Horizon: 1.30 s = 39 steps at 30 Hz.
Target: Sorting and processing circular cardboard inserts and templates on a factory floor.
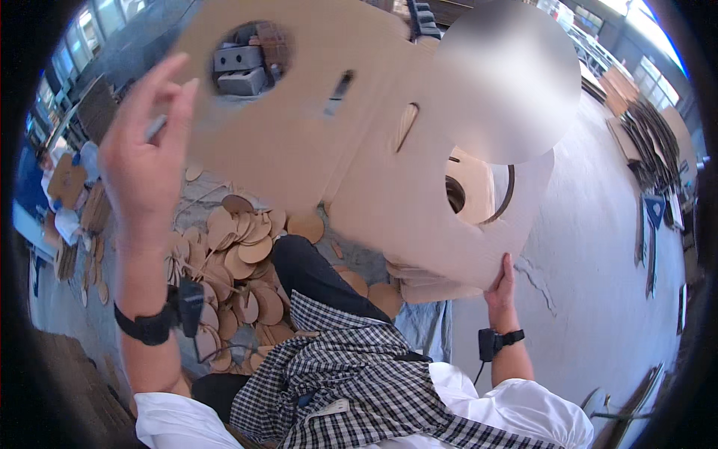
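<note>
A large brown cardboard sheet (262, 150) spans the space in front of me, creased down its middle, with round holes and narrow slots. My right hand (502, 288) grips its lower right edge, thumb up on the face. Beside the sheet's left edge is my left hand (146, 142), raised, with thumb and index finger pointing up and the other fingers curled. A small grey thing (155, 127) shows among those fingers, too little of it visible to name. Below the sheet, a stack of cardboard pieces (430, 286) shows in part.
Many loose cardboard discs (254, 251) lie heaped on the floor by my legs. Grey blocks (241, 71) show through the sheet's left hole. Cardboard stacks (647, 138) stand at the far right. Another person (69, 187) is at the far left. A blurred round patch hides the upper right.
</note>
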Available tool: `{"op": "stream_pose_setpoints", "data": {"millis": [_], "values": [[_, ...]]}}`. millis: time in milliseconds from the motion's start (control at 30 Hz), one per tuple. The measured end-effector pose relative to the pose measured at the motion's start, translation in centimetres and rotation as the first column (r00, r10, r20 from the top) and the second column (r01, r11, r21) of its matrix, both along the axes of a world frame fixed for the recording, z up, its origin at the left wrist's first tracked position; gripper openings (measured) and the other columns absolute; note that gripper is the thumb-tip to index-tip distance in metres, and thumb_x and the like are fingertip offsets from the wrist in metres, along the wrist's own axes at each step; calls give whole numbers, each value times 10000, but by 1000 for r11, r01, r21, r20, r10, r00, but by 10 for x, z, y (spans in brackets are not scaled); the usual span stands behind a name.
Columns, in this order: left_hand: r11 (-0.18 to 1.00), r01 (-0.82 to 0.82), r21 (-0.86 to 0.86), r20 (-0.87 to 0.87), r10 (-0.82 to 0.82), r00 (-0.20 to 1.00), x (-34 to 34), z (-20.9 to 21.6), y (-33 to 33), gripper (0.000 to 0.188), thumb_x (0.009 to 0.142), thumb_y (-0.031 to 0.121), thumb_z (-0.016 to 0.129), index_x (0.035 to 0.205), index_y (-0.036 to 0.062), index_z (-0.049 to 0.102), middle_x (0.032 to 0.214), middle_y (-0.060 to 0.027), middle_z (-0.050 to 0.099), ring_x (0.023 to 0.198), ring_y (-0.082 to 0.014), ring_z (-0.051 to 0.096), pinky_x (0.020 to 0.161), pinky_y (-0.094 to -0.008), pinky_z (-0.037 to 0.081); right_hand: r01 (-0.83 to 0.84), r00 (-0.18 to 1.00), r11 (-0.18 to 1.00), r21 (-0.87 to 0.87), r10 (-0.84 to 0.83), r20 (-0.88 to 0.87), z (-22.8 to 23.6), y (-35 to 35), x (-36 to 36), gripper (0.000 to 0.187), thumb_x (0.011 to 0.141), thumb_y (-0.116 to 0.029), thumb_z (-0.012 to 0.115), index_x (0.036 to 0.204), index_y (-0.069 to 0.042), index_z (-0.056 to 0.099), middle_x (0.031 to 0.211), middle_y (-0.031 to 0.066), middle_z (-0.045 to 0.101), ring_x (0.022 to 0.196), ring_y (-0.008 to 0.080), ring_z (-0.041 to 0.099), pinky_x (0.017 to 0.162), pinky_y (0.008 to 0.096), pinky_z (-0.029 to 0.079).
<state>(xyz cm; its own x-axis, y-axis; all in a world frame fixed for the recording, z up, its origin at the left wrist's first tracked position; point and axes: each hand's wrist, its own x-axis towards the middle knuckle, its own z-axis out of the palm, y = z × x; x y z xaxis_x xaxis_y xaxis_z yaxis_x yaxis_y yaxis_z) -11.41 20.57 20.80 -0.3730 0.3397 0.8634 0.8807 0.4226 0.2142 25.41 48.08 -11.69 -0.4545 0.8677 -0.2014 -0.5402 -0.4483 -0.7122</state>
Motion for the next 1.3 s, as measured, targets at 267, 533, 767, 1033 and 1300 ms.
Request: {"op": "stream_pose_setpoints", "data": {"millis": [267, 533, 767, 1033, 1300], "values": [[893, 284, -349, 398, -133, 908, 32, -114, 22, 180, 825, 201, 603, 942, 65, 624, 721, -141, 627, 615, -283, 620, 541, -347, 478, 175, 982, 973, -151, -161, 99, -89, 0, -103, 435, 817, -309, 652, 1166, -94, 505, 1125, 22, 559, 1011, 168, 529, 862, 326, 436], [877, 246, -412, 651, 94, 754, 34, -169, -31, 251, 838, 225, 576, 977, 22, 623, 874, -163, 647, 782, -289, 641, 661, -332, 488, 253, 955, 856, -450, -148, 255, -144, -12, -186, 416, 831, -308, 636, 1105, -19, 514, 1094, 104, 565, 986, 238, 564, 757, 387, 514], [899, -56, -435, 619, 344, 706, 24, -166, -106, 203, 835, 196, 591, 967, 47, 632, 816, -157, 647, 739, -285, 648, 626, -340, 498, -769, 304, 596, -230, 658, 689, -115, -14, -229, 505, 882, -505, 422, 955, -34, 591, 889, 129, 660, 743, 253, 647, 637, 361, 516], [595, -600, -535, 413, 803, 428, 77, -146, -286, 206, 852, 245, 557, 897, 59, 632, 806, -182, 624, 727, -343, 612, 621, -400, 486, -774, 213, -619, -137, -458, 863, -171, 78, -316, 116, 710, -167, 587, 736, -62, 629, 779, 163, 603, 775, 316, 583, 651, 393, 457], [-290, -580, -761, 259, 683, -683, 416, -196, -476, 316, 852, 319, 469, 870, 48, 629, 851, -189, 627, 803, -366, 598, 703, -461, 468, -406, 314, -817, -410, -546, 777, -85, -8, -383, 294, 825, -304, 527, 968, -78, 649, 958, 146, 642, 865, 308, 621, 756, 421, 488]]}}
